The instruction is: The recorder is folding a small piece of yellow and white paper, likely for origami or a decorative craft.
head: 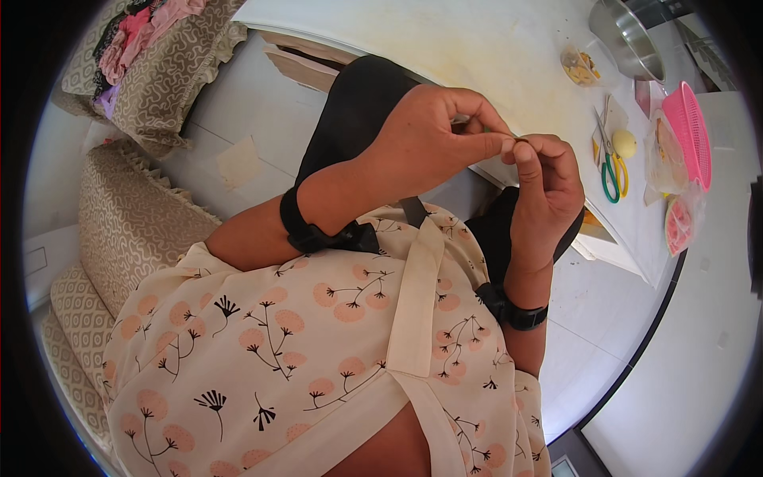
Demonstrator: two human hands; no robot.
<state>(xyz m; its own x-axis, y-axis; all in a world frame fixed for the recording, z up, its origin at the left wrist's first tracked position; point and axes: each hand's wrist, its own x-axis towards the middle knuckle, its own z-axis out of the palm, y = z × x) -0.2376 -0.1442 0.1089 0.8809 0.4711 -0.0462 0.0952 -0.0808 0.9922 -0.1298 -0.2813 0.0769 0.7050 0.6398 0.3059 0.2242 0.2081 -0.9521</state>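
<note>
My left hand (pixel 444 128) and my right hand (pixel 545 179) meet at their fingertips, above the near edge of the white table (pixel 477 42). Between the thumbs and forefingers they pinch a small, thin, dark brownish piece (pixel 521 141). Most of it is hidden by the fingers, so I cannot tell what it is. A speck of green shows behind my left thumb. Black straps circle both wrists. To the right of my hands, scissors (pixel 608 161) with one green and one yellow handle lie on the table, touching or close beside a round pale-yellow fruit (pixel 624 143).
Along the table's right side are a steel bowl (pixel 632 42), a transparent tub (pixel 578 65) with food pieces, a pink plastic basket (pixel 688 131), a plastic bag (pixel 664 161) and cut watermelon (pixel 678 223). A patterned sofa (pixel 143 220) stands left; clothes (pixel 134 42) lie on another seat.
</note>
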